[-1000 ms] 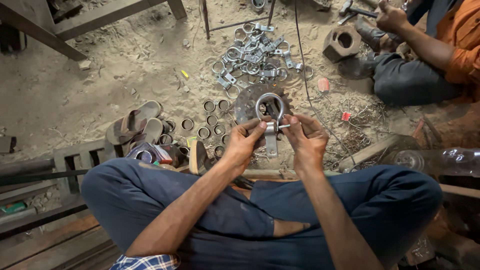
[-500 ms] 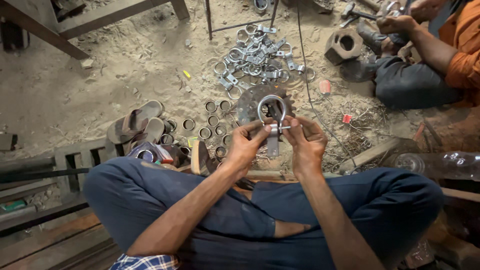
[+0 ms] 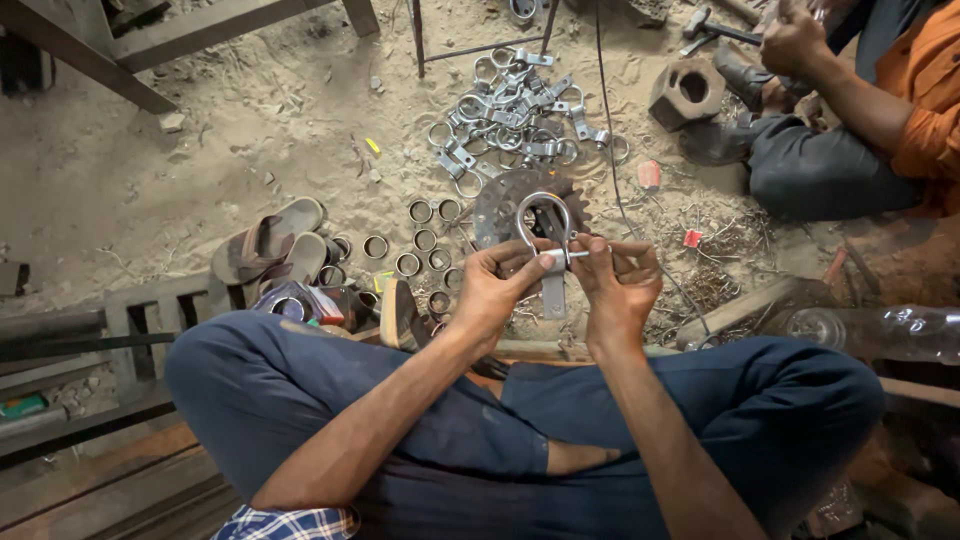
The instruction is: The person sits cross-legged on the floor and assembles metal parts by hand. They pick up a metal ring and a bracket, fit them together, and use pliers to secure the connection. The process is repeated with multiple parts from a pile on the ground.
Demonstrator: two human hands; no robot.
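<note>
I sit cross-legged on a sandy floor. Both hands hold a metal pipe clamp (image 3: pixel 545 225), a round steel loop with a flat tail hanging down. My left hand (image 3: pixel 500 285) pinches the clamp at its neck from the left. My right hand (image 3: pixel 618 283) grips the neck from the right, fingers on a small bolt that sticks out sideways. Behind the clamp a toothed sprocket (image 3: pixel 500 205) lies flat on the sand. A pile of finished clamps (image 3: pixel 510 115) lies farther off.
Several short metal rings (image 3: pixel 420 250) are scattered left of the sprocket. A pair of sandals (image 3: pixel 268 245) lies at left. Another person in an orange shirt (image 3: pixel 925 120) sits at upper right near a metal block (image 3: pixel 688 92). A clear plastic bottle (image 3: pixel 880 332) lies at right.
The clamp and both hands have stayed in nearly the same spot; my fingers have shifted slightly at the clamp's neck. The other person's hand has moved a little.
</note>
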